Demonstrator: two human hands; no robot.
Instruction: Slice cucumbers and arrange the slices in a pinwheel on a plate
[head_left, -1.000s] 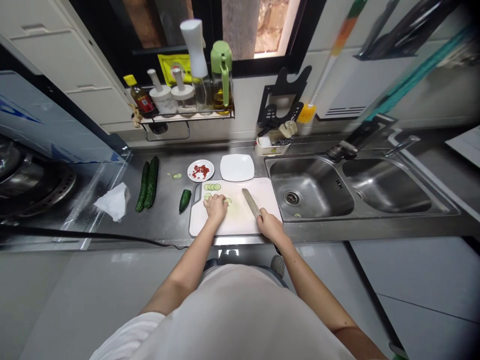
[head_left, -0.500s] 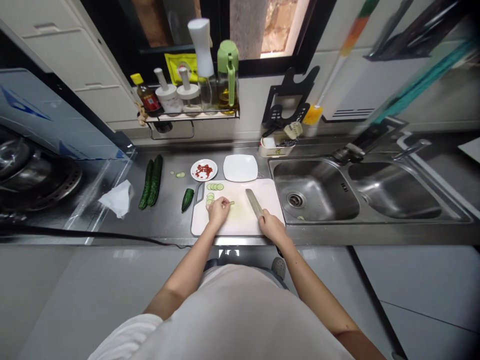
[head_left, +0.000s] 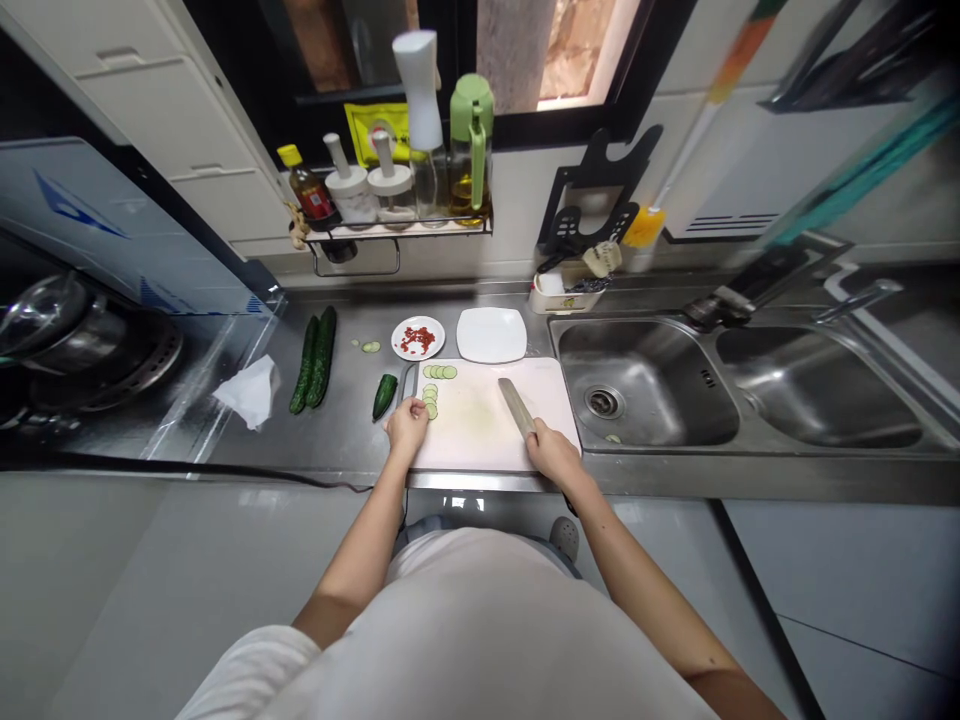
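Observation:
My right hand [head_left: 553, 450] is wrapped round the handle of a kitchen knife [head_left: 516, 407], its blade lying over the pale cutting board [head_left: 525, 385]. At the board's left side, my left hand [head_left: 406, 430] pinches a thin cucumber slice [head_left: 432, 411] at the lower end of a short column of overlapping slices [head_left: 430, 392]. Above that column, a row of cucumber slices [head_left: 439, 372] lies along the board's upper left. Just left of the board is a cut cucumber piece [head_left: 385, 396]. Part of the board's left edge is hidden by my left hand.
Two whole cucumbers [head_left: 321, 358] and a crumpled white tissue [head_left: 249, 391] lie to the left. Behind the board stand a small plate [head_left: 401, 345] of chopped red pieces and a white square plate [head_left: 491, 334]. A double sink [head_left: 637, 380] is on the right.
My left hand has moved left with the cucumber slice, from the board's middle to the column of slices. The right hand keeps the knife in about the same place. The view has shifted slightly.

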